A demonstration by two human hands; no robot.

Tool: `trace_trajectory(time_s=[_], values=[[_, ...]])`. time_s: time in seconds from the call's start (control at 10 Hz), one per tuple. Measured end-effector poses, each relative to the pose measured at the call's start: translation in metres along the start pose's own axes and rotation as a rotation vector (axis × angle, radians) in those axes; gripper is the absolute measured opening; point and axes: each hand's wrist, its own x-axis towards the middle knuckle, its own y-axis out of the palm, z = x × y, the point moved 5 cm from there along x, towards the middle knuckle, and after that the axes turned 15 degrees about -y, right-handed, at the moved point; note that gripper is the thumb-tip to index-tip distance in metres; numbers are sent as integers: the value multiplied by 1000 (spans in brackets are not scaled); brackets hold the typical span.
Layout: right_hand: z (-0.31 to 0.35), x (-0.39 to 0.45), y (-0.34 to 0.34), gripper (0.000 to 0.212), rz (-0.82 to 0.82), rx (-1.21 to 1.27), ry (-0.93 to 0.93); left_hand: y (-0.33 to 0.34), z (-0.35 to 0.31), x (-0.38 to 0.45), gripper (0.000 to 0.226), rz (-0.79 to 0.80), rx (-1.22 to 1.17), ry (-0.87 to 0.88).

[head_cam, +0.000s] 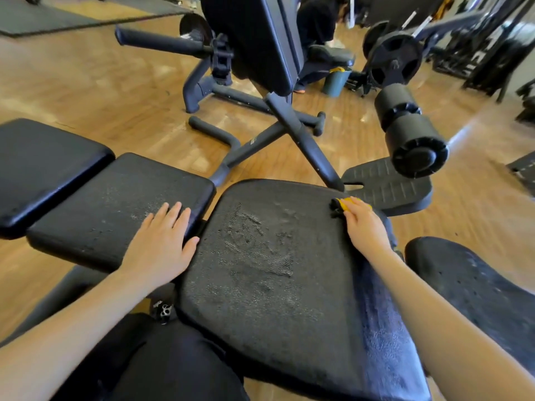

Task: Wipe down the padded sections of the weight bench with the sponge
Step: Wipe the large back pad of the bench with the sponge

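Right hand (365, 227) is pressing a yellow sponge (344, 204) onto the far right corner of the large seat pad (275, 279), fingers curled over it. Left hand (162, 244) is lying flat, fingers slightly spread, on the adjoining middle pad (110, 204).

Gym floor around a second machine

A dark exercise machine (254, 53) stood on the wooden floor (95, 91), its upright back pad tilted and its tubular base (220, 134) spread beneath it. A teal bucket (335, 81) sat just right of the machine, with something yellow at its rim. Farther right of the machine, weight plates (395, 63) hung on a rack. Behind the machine a person in dark clothes (315, 21) crouched. A dark mat (43, 15) lay far left of it.
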Motion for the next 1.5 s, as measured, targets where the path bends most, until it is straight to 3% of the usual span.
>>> trace_trajectory(time_s=[0.2, 0.4, 0.5, 0.7, 0.9, 1.2, 1.5], values=[[-32, -63, -24, 33, -184, 42, 176, -1, 1, -2, 63, 27, -6, 1], [-15, -54, -15, 35, -142, -84, 274, -4, -1, -5, 63, 37, 18, 0], [22, -34, -4, 33, -109, -122, 186, -4, -1, -4, 63, 42, 16, 0], [133, 19, 50, 33, 76, -155, -176, -3, -2, -3, 62, 38, -8, 2], [217, 25, 94, 35, 201, -51, -408, -1, 0, -3, 62, 17, -24, -2], [198, 12, 92, 37, 266, 53, -510, -1, 2, -2, 62, 24, -45, 18], [82, -33, 27, 36, 177, -7, -232, -1, 2, -3, 63, 37, -52, 27]])
